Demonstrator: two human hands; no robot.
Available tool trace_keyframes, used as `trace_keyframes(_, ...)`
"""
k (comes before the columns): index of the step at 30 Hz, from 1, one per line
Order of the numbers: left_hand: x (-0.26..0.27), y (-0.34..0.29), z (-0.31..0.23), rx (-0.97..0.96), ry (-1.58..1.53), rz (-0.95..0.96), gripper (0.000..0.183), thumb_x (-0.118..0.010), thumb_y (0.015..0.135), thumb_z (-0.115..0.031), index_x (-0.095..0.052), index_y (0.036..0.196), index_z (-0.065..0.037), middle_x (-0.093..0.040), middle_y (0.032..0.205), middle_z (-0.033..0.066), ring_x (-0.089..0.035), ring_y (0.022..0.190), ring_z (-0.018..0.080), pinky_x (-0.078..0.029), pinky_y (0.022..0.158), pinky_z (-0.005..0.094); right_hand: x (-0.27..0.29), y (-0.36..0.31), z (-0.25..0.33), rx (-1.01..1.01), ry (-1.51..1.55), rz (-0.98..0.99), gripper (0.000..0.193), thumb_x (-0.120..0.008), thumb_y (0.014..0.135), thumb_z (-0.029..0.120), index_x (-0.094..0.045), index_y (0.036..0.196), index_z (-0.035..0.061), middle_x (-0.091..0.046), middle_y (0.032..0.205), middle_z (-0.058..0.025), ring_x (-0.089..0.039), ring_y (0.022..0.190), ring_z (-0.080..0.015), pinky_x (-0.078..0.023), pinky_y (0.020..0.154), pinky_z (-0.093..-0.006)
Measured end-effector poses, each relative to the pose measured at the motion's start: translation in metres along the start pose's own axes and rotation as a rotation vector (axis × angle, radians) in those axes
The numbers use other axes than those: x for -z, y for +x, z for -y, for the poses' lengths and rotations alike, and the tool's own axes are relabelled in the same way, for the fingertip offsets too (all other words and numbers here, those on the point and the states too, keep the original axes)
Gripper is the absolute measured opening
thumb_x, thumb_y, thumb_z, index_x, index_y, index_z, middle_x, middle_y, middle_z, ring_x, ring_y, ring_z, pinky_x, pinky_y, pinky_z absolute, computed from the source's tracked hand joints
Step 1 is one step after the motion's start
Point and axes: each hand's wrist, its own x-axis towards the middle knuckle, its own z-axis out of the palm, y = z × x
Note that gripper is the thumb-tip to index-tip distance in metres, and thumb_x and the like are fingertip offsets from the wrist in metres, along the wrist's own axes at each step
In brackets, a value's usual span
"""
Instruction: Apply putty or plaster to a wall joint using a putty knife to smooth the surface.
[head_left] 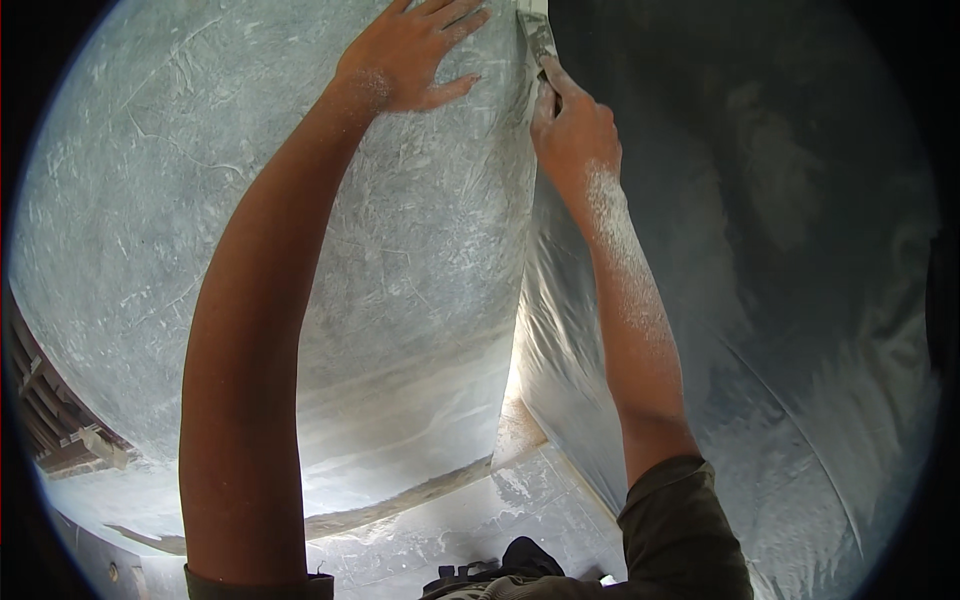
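Note:
My left hand [412,58] lies against a grey, rough-skimmed wall [420,230] near the top of the view, its fingers spread and nothing in it. To its right, my right hand [580,135] is closed round a putty knife [538,38], whose blade points upward. The knife is at the pale vertical edge where the wall meets a dark, shiny plastic sheet [790,240]. White dust coats my right wrist and forearm. Much of the knife's handle is hidden by my fingers.
The plastic sheet hangs over the whole right side. Below the wall's bottom edge is a floor [470,530] with pale smears. Dark slats [45,400] show at the far left. A black thing [525,555] is at the bottom middle, close to me.

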Motion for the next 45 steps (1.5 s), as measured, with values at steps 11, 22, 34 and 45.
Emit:
trace_keyframes(11, -0.039, 0.001, 0.017, -0.095, 0.017, -0.246, 0.083, -0.058, 0.091, -0.053, -0.038, 0.151, 0.001, -0.026, 0.164, 0.0165, -0.019, 0.153, 0.0287, -0.009, 0.126, 0.0491, 0.0, 0.005, 0.002, -0.006, 0.03, -0.024, 0.038, -0.053, 0.099, 0.026, -0.062, 0.135, 0.0174, -0.073, 0.097, -0.0231, -0.071, 0.093, -0.0418, -0.057, 0.083, -0.0512)
trace_keyframes(22, 0.001, 0.0, -0.002, 0.012, 0.017, 0.045, 0.082, -0.059, 0.09, -0.051, -0.04, 0.15, 0.001, -0.029, 0.163, 0.0174, -0.021, 0.152, 0.0296, -0.01, 0.126, 0.0497, 0.002, 0.007, 0.001, -0.035, 0.031, 0.004, 0.041, -0.051, 0.1, 0.025, -0.06, 0.139, 0.0194, -0.073, 0.101, -0.0207, -0.07, 0.096, -0.0411, -0.055, 0.086, -0.0498)
trace_keyframes(34, -0.001, -0.001, 0.002, 0.008, -0.008, 0.028, 0.081, -0.06, 0.09, -0.051, -0.041, 0.149, 0.001, -0.029, 0.162, 0.0173, -0.021, 0.153, 0.0297, -0.01, 0.126, 0.0498, 0.005, -0.008, 0.004, -0.083, -0.052, 0.083, 0.04, -0.051, 0.1, 0.027, -0.06, 0.139, 0.0209, -0.072, 0.101, -0.023, -0.069, 0.097, -0.0418, -0.055, 0.087, -0.0503)
trace_keyframes(45, 0.006, 0.001, -0.002, 0.015, 0.043, 0.085, 0.082, -0.058, 0.091, -0.052, -0.037, 0.152, -0.001, -0.027, 0.163, 0.017, -0.019, 0.153, 0.0293, -0.009, 0.126, 0.0498, 0.0, -0.009, 0.0, -0.081, -0.038, 0.058, 0.039, -0.051, 0.1, 0.025, -0.061, 0.138, 0.0218, -0.072, 0.101, -0.0219, -0.069, 0.096, -0.0414, -0.055, 0.087, -0.0506)
